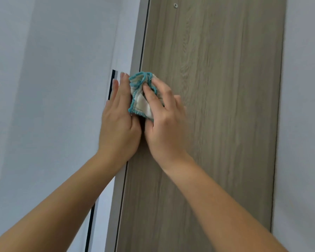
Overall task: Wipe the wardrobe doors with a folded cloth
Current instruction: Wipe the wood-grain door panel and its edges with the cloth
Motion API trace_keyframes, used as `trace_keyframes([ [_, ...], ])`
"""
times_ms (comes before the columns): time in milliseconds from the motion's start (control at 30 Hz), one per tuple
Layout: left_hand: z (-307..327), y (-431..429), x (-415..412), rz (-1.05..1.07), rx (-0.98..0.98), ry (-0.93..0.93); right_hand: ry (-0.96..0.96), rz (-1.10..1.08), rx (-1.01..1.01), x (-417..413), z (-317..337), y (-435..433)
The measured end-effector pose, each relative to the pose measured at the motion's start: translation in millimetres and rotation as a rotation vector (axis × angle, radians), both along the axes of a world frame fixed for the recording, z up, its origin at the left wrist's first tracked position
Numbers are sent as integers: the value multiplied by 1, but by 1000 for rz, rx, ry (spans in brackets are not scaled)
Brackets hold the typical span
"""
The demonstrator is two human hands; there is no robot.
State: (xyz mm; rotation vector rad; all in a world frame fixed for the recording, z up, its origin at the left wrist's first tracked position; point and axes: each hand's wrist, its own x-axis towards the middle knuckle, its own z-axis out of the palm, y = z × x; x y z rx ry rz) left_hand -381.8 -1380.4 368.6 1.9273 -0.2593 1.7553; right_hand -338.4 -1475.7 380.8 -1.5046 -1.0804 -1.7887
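A small white cloth (pixel 141 103) with a teal stitched edge is bunched between both my hands, held in front of the wood-grain wardrobe door (pixel 216 106) near its left edge. My right hand (pixel 164 124) pinches the cloth from the right, fingers curled over its folds. Flat and upright against the cloth's left side is my left hand (pixel 119 124), fingers extended, thumb tucked under the cloth. The cloth's lower part is hidden between the palms.
A grey frame strip (pixel 136 51) runs along the door's left edge, with a white panel (pixel 53 88) and a thin black line (pixel 111 84) beyond it. White wall (pixel 304 106) lies right of the door. A screw head (pixel 175 5) sits near the door's top.
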Motion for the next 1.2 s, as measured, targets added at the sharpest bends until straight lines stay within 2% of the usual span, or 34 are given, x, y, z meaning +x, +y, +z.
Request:
trace_keyframes([
  [200, -12, -9, 4, 270, 25, -11, -63, -64, 77, 26, 3, -22],
  [367, -13, -8, 6, 374, 79, -18, 39, -58, 269, 94, 24, -84],
  [533, -14, -5, 7, 374, 88, -15, 217, -39, 468, 159, 48, -153],
  [733, -13, -6, 8, 355, 83, -30, 441, -158, 597, 200, 62, -214],
  [833, -13, -7, 8, 340, 82, -35, 465, -317, 592, 211, 57, -234],
  [967, -14, -6, 9, 321, 84, -43, 560, -404, 647, 222, 41, -255],
  [1200, -12, -4, 8, 160, 73, -41, 559, -269, 704, 222, 36, -248],
])
